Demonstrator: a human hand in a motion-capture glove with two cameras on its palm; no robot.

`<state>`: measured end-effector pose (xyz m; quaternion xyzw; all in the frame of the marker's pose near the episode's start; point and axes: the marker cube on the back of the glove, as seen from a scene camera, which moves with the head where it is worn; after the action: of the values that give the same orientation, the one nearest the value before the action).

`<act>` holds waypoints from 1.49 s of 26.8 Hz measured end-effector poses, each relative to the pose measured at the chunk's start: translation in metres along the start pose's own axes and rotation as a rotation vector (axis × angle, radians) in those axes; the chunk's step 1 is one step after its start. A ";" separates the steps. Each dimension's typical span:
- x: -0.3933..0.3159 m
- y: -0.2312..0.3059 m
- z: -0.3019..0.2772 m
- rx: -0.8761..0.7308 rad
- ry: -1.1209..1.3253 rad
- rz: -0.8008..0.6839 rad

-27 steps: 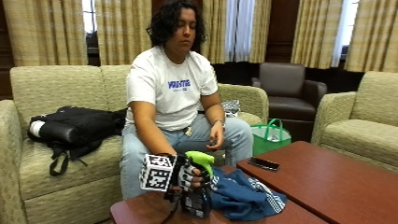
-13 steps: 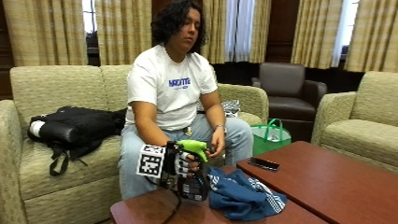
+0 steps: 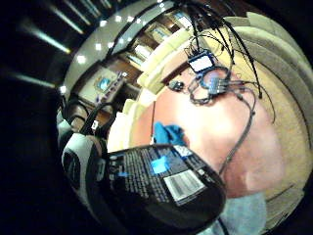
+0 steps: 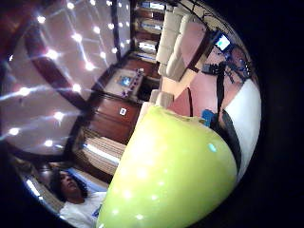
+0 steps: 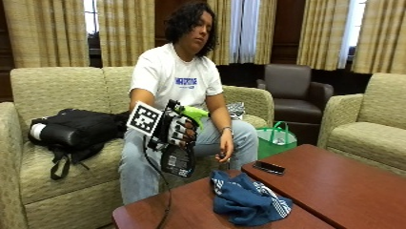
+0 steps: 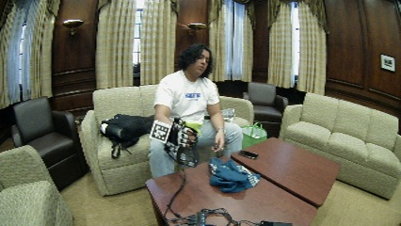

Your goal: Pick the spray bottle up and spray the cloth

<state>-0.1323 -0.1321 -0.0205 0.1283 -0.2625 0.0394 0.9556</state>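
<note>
Your gloved right hand [image 5: 176, 131] had its fingers [image 5: 185, 132] curled round the neck of the spray bottle [image 5: 178, 153], holding it in the air above the near corner of the table [image 5: 190, 205]. The bottle's green spray head [image 5: 192, 112] stuck out past your fingers, toward your chest, and its dark body hung below them, tilted. The blue cloth [image 5: 249, 200] lay bunched on the table, below and to the far side of your fingers, apart from the bottle. Nothing stood between the bottle and the cloth.

Beyond the cloth, farther from your fingers, a black phone [image 5: 269, 167] lay on the second table [image 5: 336, 186]. Your bare left hand [image 5: 225, 149] hung near your knee, just past the bottle. A black bag [image 5: 73, 131] sat on the sofa [image 5: 44, 157] behind your fingers, and a green bag [image 5: 277, 140] stood on the floor beyond your knee.
</note>
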 end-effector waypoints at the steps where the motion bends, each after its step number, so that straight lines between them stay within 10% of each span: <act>1: -0.008 -0.006 0.000 -0.015 0.045 -0.009; 23: -0.048 -0.018 0.162 -0.674 1.275 -0.305; 40: 0.042 0.045 0.231 -0.852 1.483 -0.177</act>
<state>-0.2164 -0.1495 0.2020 -0.2803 0.4481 -0.0636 0.8465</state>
